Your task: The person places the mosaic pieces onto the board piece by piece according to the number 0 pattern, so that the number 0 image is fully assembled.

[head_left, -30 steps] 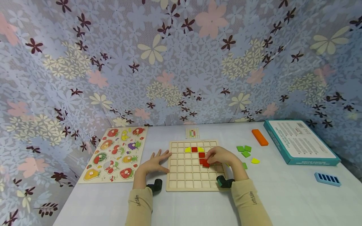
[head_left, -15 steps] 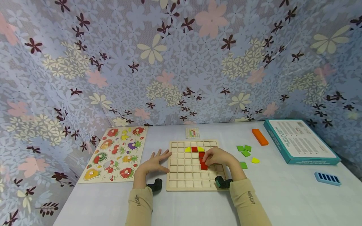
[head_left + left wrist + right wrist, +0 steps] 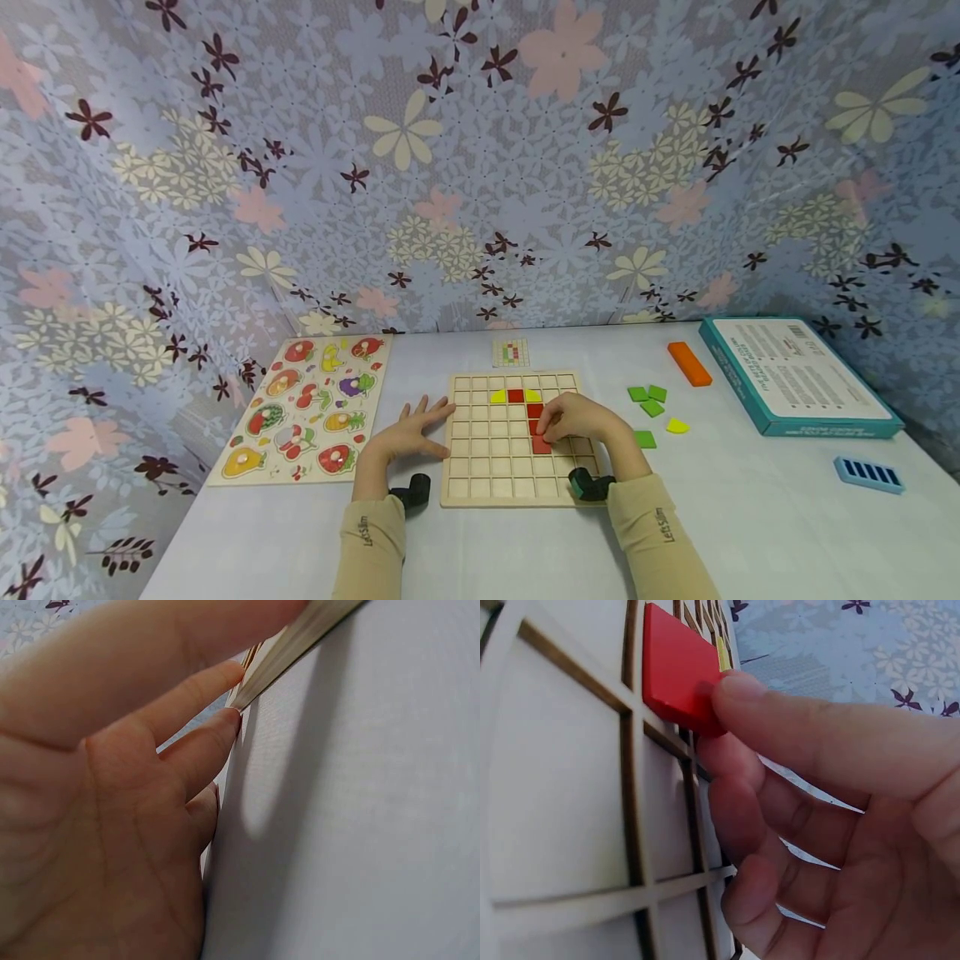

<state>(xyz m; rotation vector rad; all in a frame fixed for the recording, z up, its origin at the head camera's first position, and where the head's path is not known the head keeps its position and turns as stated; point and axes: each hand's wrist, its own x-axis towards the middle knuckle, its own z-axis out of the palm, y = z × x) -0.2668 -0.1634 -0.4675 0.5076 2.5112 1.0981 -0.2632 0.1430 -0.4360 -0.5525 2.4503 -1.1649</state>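
Note:
A wooden grid board (image 3: 517, 503) lies in the middle of the table. My right hand (image 3: 585, 418) is over its right half and pinches a red square tile (image 3: 676, 667) at one corner, between thumb and fingertips. In the right wrist view this tile sits against the grid's ribs. Further up the board are a red tile (image 3: 516, 396) between two yellow rounded tiles (image 3: 498, 397), and another red tile (image 3: 535, 411) below them. My left hand (image 3: 405, 439) rests with spread fingers, its fingertips touching the board's left edge (image 3: 300, 656).
Several green square tiles (image 3: 652, 409) and a yellow piece (image 3: 677, 427) lie right of the board. Farther right are an orange block (image 3: 689, 365), a teal box (image 3: 817, 375) and a blue striped piece (image 3: 869, 476). A pattern card (image 3: 512, 353) lies behind; a fruit puzzle (image 3: 322, 475) is left.
My right hand has shifted slightly left with the red tile, which now lines up with a square in the column of red tiles. The left hand has stayed in place.

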